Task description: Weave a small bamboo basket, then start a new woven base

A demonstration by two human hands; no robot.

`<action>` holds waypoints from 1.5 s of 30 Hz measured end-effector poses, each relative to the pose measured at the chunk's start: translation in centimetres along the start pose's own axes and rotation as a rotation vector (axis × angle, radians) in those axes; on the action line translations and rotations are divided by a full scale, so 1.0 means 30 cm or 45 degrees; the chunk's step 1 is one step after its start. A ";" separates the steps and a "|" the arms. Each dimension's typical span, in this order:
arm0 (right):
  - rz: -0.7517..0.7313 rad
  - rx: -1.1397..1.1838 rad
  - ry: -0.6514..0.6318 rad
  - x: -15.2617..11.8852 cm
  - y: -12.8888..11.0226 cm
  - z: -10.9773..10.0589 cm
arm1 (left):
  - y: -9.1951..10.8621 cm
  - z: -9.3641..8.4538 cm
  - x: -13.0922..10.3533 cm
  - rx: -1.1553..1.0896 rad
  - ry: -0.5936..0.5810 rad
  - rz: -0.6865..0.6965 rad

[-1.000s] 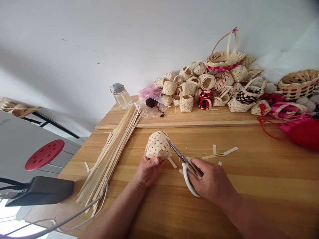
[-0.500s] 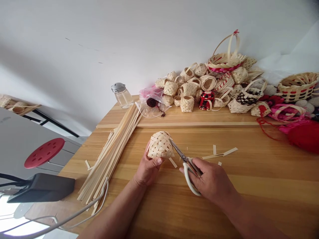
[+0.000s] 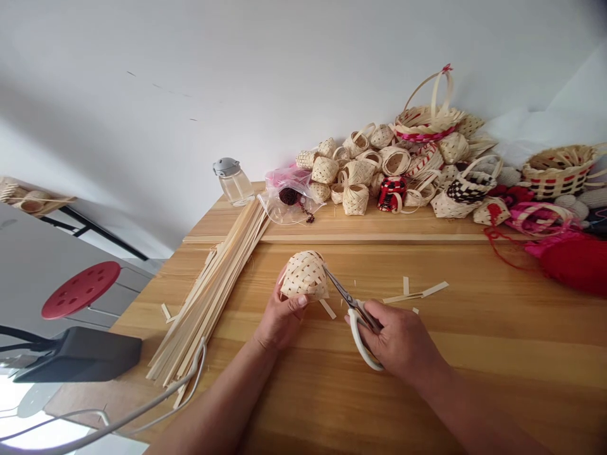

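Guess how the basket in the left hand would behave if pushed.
The basket is probably light, its weave dotted with gaps. Its rounded top could let it rock or roll. It seems fairly stiff, no dent showing above the left hand.

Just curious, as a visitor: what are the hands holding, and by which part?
The left hand holds a small basket near its lower edge; the right hand grips scissors by the handles.

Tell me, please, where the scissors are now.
In the head view, the scissors are just right of centre in the right grip, tips beside the held woven basket.
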State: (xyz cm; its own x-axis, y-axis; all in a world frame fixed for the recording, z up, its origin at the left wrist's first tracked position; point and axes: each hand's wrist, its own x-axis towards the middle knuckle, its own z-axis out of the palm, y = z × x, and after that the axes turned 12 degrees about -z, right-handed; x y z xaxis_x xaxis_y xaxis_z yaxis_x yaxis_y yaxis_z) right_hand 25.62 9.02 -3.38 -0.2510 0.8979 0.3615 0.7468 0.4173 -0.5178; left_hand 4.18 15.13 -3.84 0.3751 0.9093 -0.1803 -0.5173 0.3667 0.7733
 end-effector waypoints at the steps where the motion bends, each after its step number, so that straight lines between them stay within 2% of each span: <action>1: 0.038 0.103 -0.026 0.002 -0.002 -0.005 | 0.001 -0.002 0.001 -0.001 -0.011 0.001; 5: 0.164 0.478 -0.160 0.010 -0.006 -0.017 | 0.002 -0.008 0.002 -0.011 -0.052 -0.022; 12: 0.116 0.176 -0.024 0.004 -0.009 0.001 | -0.006 -0.001 0.002 -0.026 -0.050 -0.027; 22: 0.098 0.127 0.003 0.005 -0.011 0.005 | -0.008 0.001 -0.001 -0.049 -0.038 -0.031; 24: 0.131 0.259 -0.015 0.004 -0.014 0.004 | -0.007 -0.003 -0.002 -0.081 -0.044 -0.048; 29: 0.329 0.906 -0.219 0.008 -0.020 0.006 | -0.002 -0.014 -0.006 -0.186 -0.058 -0.134; 31: 0.364 0.983 -0.243 0.009 -0.021 0.005 | 0.000 -0.018 -0.006 -0.214 -0.065 -0.139; 36: 0.258 0.645 -0.078 0.008 -0.022 -0.014 | -0.006 -0.020 -0.004 -0.164 -0.062 -0.100; 40: 0.053 0.226 0.025 0.012 -0.016 -0.032 | -0.011 -0.007 -0.002 -0.019 -0.053 0.004; 45: -0.184 -0.179 0.131 0.018 0.003 -0.047 | -0.011 0.004 -0.001 0.115 0.036 0.138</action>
State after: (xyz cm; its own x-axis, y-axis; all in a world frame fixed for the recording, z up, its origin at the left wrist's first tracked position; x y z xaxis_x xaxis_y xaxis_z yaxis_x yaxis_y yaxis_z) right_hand 26.41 9.33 -2.13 -0.3030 0.8082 0.5049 0.7879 0.5105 -0.3443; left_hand 4.44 14.96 -4.00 0.2985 0.9482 -0.1089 -0.4816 0.2481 0.8405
